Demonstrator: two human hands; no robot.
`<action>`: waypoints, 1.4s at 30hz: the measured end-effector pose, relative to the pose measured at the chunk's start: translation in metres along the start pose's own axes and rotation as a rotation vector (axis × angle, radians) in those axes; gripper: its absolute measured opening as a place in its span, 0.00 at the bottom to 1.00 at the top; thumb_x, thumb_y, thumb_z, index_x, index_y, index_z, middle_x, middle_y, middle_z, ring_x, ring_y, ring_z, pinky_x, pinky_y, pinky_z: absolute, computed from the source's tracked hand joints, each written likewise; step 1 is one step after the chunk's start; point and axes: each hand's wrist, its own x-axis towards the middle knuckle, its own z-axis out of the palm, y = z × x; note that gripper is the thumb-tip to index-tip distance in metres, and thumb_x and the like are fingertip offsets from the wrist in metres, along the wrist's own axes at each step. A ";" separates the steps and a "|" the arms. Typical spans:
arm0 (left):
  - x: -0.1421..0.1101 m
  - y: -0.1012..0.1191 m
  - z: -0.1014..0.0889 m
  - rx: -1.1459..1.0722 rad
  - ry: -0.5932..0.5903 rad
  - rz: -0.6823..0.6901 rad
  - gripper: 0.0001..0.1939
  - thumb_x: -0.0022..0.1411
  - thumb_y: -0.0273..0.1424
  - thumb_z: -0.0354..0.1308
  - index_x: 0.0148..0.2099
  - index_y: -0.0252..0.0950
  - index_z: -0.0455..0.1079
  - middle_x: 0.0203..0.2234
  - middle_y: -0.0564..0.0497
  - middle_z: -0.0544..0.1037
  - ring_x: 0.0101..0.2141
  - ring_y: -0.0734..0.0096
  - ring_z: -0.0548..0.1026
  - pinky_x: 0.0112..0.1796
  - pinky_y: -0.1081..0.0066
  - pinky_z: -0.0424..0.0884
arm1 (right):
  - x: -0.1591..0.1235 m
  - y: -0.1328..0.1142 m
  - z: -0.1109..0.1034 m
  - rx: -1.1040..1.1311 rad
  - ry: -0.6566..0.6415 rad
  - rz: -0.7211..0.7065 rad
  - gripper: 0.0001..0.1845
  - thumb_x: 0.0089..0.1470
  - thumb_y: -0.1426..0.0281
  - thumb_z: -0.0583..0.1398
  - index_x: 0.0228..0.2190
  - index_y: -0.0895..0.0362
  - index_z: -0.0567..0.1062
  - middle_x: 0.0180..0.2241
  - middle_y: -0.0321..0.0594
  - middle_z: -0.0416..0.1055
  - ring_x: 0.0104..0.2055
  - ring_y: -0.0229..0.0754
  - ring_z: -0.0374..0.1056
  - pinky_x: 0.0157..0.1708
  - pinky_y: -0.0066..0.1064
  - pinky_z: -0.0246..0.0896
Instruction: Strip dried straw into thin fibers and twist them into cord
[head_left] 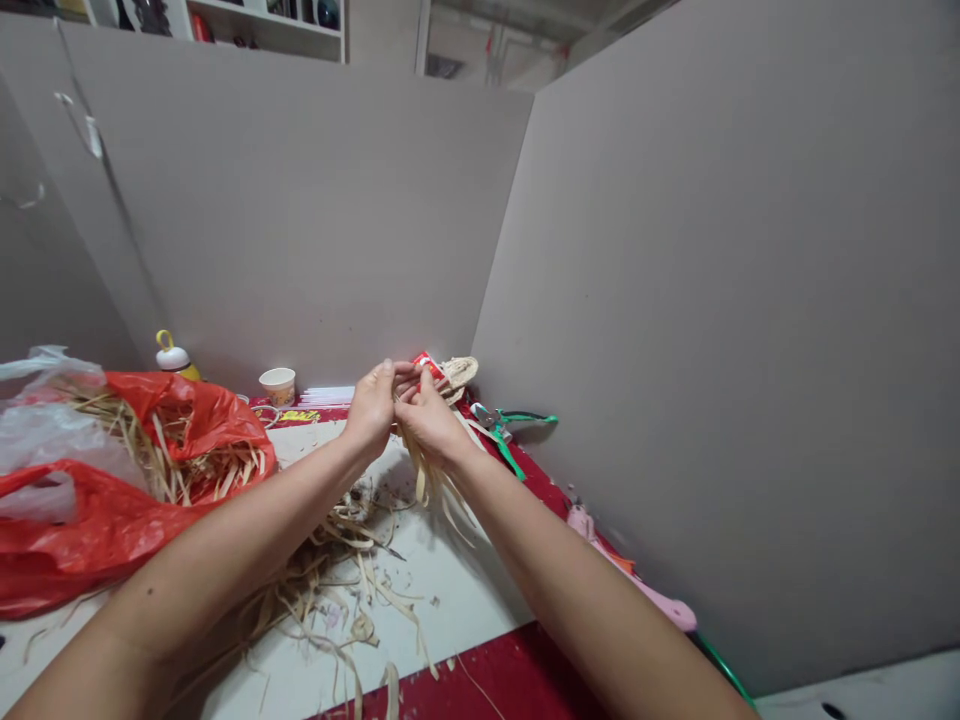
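Close together over the white board (pixel 480 580), my left hand (pixel 371 408) and my right hand (pixel 433 425) are both closed in a pinch on pale straw strips (pixel 421 475). Loose ends of the strips hang below my right hand. My fingers partly hide the spot where they grip. Just behind the fingertips are a red-and-white packaged item (pixel 426 363) and a woven straw piece (pixel 461 373); I cannot tell whether my hands touch either. More cut straw strips (pixel 360 540) lie scattered on the board under my forearms.
At left, a red plastic bag (pixel 150 535) bulges with straw. A paper cup (pixel 278 386) and a yellow-topped bottle (pixel 175 356) stand by the grey partition (pixel 300 220). Green-handled pliers (pixel 510 425) and a pink tool (pixel 637 585) lie along the right partition.
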 end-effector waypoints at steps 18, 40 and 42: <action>0.002 0.009 -0.018 0.034 0.035 -0.168 0.16 0.69 0.29 0.41 0.34 0.29 0.66 0.25 0.43 0.78 0.23 0.73 0.76 0.25 0.75 0.71 | -0.038 0.001 -0.026 0.060 -0.112 0.311 0.18 0.37 0.61 0.68 0.29 0.60 0.77 0.21 0.38 0.73 0.24 0.37 0.66 0.26 0.28 0.58; -0.034 0.017 -0.030 0.887 -0.471 0.246 0.14 0.59 0.34 0.57 0.47 0.37 0.71 0.42 0.45 0.76 0.41 0.66 0.73 0.39 0.73 0.67 | -0.015 -0.023 -0.057 -0.252 0.113 -0.025 0.20 0.54 0.58 0.58 0.19 0.56 0.60 0.14 0.27 0.51 0.14 0.27 0.43 0.13 0.21 0.36; -0.060 0.014 -0.036 1.103 -0.876 0.082 0.09 0.59 0.31 0.56 0.42 0.37 0.73 0.35 0.47 0.77 0.34 0.68 0.73 0.35 0.73 0.67 | -0.013 -0.037 -0.065 -0.107 0.188 -0.028 0.24 0.52 0.53 0.58 0.19 0.55 0.56 0.13 0.25 0.47 0.13 0.27 0.39 0.12 0.21 0.32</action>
